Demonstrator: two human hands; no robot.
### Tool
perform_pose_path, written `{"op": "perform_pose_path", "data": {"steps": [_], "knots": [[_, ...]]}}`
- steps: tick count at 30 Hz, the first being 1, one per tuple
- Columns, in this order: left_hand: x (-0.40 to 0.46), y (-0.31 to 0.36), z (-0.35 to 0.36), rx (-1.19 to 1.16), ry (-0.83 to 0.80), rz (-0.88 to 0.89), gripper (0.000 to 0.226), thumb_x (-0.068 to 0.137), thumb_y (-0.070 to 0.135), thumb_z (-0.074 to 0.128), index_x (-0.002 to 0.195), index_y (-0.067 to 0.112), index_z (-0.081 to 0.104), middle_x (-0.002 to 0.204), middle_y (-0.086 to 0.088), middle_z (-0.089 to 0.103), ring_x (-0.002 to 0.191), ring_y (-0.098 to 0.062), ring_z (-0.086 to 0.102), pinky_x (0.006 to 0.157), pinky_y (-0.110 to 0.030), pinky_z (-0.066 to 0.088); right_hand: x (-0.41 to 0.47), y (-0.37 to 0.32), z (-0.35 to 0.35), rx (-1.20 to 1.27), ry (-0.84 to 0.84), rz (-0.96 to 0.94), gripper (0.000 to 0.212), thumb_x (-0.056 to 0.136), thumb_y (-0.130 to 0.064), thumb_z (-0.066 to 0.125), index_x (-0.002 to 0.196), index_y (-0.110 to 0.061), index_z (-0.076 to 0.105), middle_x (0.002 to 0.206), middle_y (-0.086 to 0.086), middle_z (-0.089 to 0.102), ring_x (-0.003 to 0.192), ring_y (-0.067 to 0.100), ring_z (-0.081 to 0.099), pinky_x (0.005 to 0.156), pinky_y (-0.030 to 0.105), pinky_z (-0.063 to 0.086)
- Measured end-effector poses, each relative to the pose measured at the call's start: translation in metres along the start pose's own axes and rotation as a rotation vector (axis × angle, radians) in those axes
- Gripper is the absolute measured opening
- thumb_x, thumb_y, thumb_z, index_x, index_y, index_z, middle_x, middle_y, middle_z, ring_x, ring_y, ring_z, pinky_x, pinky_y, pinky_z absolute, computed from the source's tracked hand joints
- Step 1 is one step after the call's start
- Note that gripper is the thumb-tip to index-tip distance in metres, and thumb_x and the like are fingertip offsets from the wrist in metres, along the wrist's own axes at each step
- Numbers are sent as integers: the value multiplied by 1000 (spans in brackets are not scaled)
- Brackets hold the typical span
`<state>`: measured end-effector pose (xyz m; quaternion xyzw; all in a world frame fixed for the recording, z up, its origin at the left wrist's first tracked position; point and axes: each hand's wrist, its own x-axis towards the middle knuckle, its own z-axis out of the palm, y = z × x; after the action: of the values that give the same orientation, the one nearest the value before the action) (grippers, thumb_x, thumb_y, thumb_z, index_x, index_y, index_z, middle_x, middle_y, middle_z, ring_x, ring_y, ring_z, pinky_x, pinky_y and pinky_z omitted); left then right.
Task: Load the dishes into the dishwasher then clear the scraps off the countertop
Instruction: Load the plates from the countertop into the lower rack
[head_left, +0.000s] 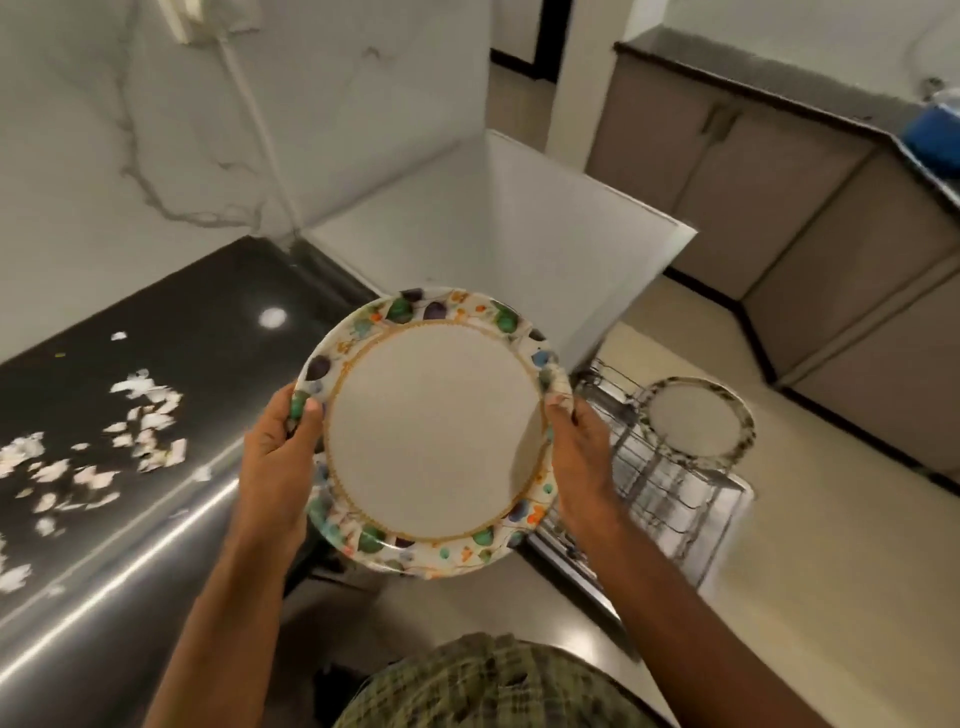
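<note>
I hold a round white plate (434, 431) with a coloured floral rim in front of me, above the floor between the counter and the dishwasher. My left hand (278, 452) grips its left rim, thumb on top. My right hand (574, 447) grips the right rim the same way. A second plate edge shows just beneath it at the bottom. To the right, the pulled-out wire dishwasher rack (670, 478) holds another floral plate (698, 423) standing upright. White paper scraps (140, 415) lie scattered on the black countertop (208, 322) at the left.
A white appliance top (467, 218) stands behind the plate against the marble wall. Grey cabinets (779, 197) with a dark counter run along the right, with a blue object (935, 132) on top. Beige floor lies between them.
</note>
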<state>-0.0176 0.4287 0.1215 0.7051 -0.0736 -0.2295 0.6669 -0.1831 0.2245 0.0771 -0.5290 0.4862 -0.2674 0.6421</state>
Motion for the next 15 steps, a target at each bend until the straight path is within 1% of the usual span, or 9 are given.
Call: {"op": "perform_pose_path", "data": {"steps": [2, 3, 4, 5, 6, 8, 11, 13, 15], "knots": [[-10, -6, 38, 18, -15, 7, 25, 110, 24, 48, 115, 32, 71, 107, 1, 78, 96, -20, 76, 79, -44, 62, 13, 4, -36, -16, 21, 15, 15, 105, -29, 61, 106, -20, 72, 107, 16, 74, 99, 35, 72, 81, 46, 61], [-13, -9, 53, 30, -19, 19, 25, 110, 24, 48, 114, 33, 71, 104, 3, 79, 91, -16, 76, 75, -39, 62, 18, 8, -50, -18, 32, 25, 12, 103, -29, 62, 104, -22, 72, 106, 16, 74, 100, 37, 72, 83, 49, 61], [-16, -12, 71, 47, -31, 28, 24, 110, 23, 49, 114, 33, 71, 101, 6, 79, 86, -11, 76, 70, -33, 62, 23, 13, -69, -16, 54, 41, 10, 101, -29, 63, 101, -25, 72, 105, 17, 74, 101, 40, 72, 85, 54, 61], [-17, -15, 87, 61, -45, 30, 23, 110, 22, 50, 115, 32, 70, 100, 6, 79, 84, -8, 76, 67, -30, 62, 27, 18, -86, -9, 74, 62, 9, 100, -30, 64, 98, -27, 72, 104, 16, 75, 101, 40, 72, 87, 58, 60], [-18, -17, 104, 72, -59, 21, 22, 109, 23, 51, 118, 30, 70, 102, 5, 79, 84, -9, 76, 68, -31, 63, 31, 22, -102, 3, 99, 92, 9, 99, -30, 64, 97, -30, 73, 103, 13, 76, 101, 39, 72, 88, 60, 60], [-19, -21, 133, 97, -97, -18, 22, 108, 25, 54, 125, 27, 69, 106, 0, 79, 88, -15, 77, 72, -38, 63, 38, 33, -129, 27, 148, 152, 10, 99, -30, 64, 96, -33, 73, 101, 7, 77, 99, 34, 74, 89, 58, 61], [-13, -27, 180, 178, -192, -24, 23, 106, 26, 58, 125, 28, 70, 106, 0, 79, 93, -20, 78, 78, -42, 63, 47, 51, -169, 84, 220, 251, 8, 102, -27, 63, 103, -30, 71, 103, 2, 77, 98, 25, 74, 92, 51, 62], [-6, -28, 212, 228, -269, -16, 24, 105, 23, 59, 126, 27, 71, 107, 2, 79, 97, -19, 77, 81, -40, 62, 50, 63, -190, 101, 263, 301, 9, 103, -25, 62, 104, -27, 71, 105, 1, 77, 100, 24, 73, 93, 49, 61], [5, -30, 251, 261, -381, 5, 23, 104, 18, 60, 121, 28, 73, 106, 5, 80, 97, -14, 77, 81, -34, 63, 58, 76, -212, 113, 318, 352, 10, 102, -24, 63, 108, -25, 70, 109, 2, 76, 100, 24, 72, 90, 46, 61]]}}
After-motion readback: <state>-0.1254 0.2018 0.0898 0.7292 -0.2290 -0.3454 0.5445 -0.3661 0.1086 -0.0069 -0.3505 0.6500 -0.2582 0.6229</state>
